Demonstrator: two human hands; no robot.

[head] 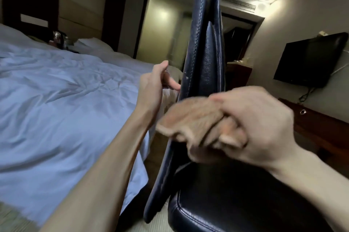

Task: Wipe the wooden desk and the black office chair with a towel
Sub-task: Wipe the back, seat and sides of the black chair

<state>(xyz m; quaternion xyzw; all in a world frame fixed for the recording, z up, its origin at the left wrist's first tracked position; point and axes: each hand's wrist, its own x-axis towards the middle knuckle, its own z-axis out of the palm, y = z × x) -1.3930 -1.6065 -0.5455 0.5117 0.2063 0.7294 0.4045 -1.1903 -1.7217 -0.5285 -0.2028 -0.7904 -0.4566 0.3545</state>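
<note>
At the middle of the view, we see the black office chair (204,52) edge-on, its backrest upright and its seat below. The right hand (251,128) grips a blurred peach towel (192,116), fingers curled round it, against the backrest's lower part. The left hand (160,80) sits just left of the backrest, fingers loosely curled, 1 fingertip at the stitched edge, holding nothing we can see. The wooden desk (324,133) stands at right under a wall TV (309,60); a bed (66,90) lies left.

We list: bed (56,84), rumpled white sheet; pillow (94,43) at its head; television (309,60) well right of it; vent (238,4) above.
</note>
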